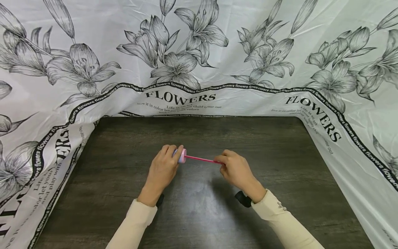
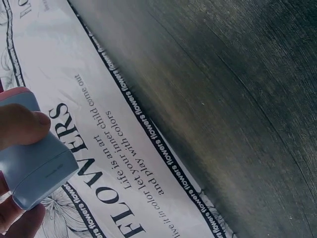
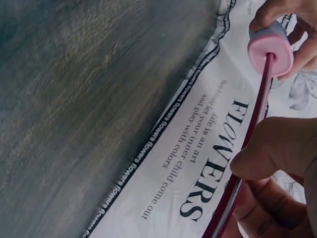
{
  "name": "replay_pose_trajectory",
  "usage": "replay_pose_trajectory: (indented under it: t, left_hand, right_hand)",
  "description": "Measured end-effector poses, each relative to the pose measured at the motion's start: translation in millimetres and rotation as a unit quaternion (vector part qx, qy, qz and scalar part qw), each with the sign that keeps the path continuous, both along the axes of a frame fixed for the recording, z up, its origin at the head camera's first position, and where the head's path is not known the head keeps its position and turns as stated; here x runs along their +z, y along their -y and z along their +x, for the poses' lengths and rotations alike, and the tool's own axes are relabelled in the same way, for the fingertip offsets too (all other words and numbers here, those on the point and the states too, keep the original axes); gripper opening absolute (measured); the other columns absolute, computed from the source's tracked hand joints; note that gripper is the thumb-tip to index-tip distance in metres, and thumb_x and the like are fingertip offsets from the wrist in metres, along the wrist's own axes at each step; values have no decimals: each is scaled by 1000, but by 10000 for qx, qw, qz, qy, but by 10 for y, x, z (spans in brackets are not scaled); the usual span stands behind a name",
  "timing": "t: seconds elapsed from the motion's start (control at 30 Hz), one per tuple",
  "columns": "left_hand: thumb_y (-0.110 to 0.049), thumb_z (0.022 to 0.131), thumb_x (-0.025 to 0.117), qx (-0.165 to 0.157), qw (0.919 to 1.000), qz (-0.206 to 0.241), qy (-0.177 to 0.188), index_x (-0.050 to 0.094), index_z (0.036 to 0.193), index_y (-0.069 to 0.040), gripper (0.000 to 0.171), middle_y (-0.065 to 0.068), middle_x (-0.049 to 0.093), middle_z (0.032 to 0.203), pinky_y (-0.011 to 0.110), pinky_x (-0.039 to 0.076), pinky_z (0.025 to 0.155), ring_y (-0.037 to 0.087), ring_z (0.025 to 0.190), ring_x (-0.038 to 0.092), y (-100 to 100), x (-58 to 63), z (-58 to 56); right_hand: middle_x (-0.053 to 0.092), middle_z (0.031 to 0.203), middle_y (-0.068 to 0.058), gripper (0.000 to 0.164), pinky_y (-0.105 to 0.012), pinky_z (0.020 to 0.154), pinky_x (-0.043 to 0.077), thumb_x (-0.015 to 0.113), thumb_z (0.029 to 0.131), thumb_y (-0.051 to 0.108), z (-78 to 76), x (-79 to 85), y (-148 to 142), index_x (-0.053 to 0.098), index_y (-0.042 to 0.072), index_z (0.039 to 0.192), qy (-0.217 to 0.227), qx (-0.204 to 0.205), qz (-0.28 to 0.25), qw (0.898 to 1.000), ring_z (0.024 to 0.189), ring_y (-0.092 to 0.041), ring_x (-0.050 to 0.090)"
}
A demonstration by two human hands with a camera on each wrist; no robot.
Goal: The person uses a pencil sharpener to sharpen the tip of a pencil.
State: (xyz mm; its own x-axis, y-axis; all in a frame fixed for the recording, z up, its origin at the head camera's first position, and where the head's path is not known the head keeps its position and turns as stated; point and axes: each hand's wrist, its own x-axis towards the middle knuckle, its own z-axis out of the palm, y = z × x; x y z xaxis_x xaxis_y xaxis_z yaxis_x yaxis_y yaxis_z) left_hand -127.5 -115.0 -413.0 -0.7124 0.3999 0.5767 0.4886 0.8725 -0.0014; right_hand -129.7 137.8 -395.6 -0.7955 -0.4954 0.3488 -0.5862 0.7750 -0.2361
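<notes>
There are two hands (image 1: 163, 166) (image 1: 237, 169), two cream sleeves (image 1: 132, 223) (image 1: 286, 221), two black wrist pieces (image 1: 160, 200) (image 1: 243, 199), one blue-and-pink device (image 2: 37, 161), one red stick (image 1: 199, 158) and one dark worktop (image 1: 199, 214).

Surface (image 1: 264, 138): one, flat, broad; dark brown-grey, wood-grain finish, the grain running crosswise in the head view. Far edge straight; far right corner rounded. Pale sheen (image 1: 203, 211) toward the near middle, soft shadow (image 1: 228, 199) beside it. On the grain, left wrist view: one tiny pale speck (image 2: 202, 104), nature indistinct.
</notes>
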Motion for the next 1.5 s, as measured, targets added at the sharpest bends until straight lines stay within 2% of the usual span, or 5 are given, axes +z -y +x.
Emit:
replay_pose_trajectory:
  t: [0.33, 0.7, 0.93, 1.23, 1.5]
  left_hand:
    - [-3, 66, 83, 81, 9999, -137, 25, 66, 117, -2, 54, 15, 64, 103, 38, 54, 84, 29, 96, 59, -48, 19, 24]
    - [-6, 68, 82, 157, 9994, -268, -135, 65, 117, -2, 52, 16, 64, 102, 39, 54, 81, 30, 95, 59, -55, 47, 18]
    - [-5, 69, 81, 191, 9990, -296, -276, 65, 116, -1, 50, 16, 64, 101, 38, 54, 79, 30, 93, 59, -52, 72, 5]
    - [-5, 69, 82, 287, 9974, -319, -582, 67, 113, -2, 47, 15, 64, 97, 36, 53, 70, 31, 90, 59, -99, 63, -3]
    - [-2, 70, 80, 177, 9952, -243, -932, 68, 106, -2, 38, 13, 63, 91, 36, 50, 62, 30, 83, 59, -118, 26, -19]
  right_hand:
    - [59, 83, -1, 35, -25, 56, 39, 59, 74, -10, -181, -13, -22, 73, 13, 96, -902, 521, 104, 9945, 70, -15, 54]
    - [60, 84, -3, 15, -29, 61, 42, 68, 82, -1, -355, -181, -3, 70, 10, 92, -2165, 778, -197, 9730, 75, -18, 57]
    - [65, 86, -4, 16, -28, 64, 50, 61, 88, -3, -362, -251, 12, 72, 7, 92, -2728, 717, -307, 9589, 78, -18, 61]
    - [64, 85, -5, 23, -28, 65, 53, 69, 76, -10, -333, -238, 81, 73, 4, 94, -3059, 732, -158, 9491, 77, -18, 62]
    - [64, 91, -7, 24, -27, 69, 54, 66, 78, -10, -296, -232, 94, 71, 2, 98, -2484, 732, 142, 9658, 81, -19, 63]
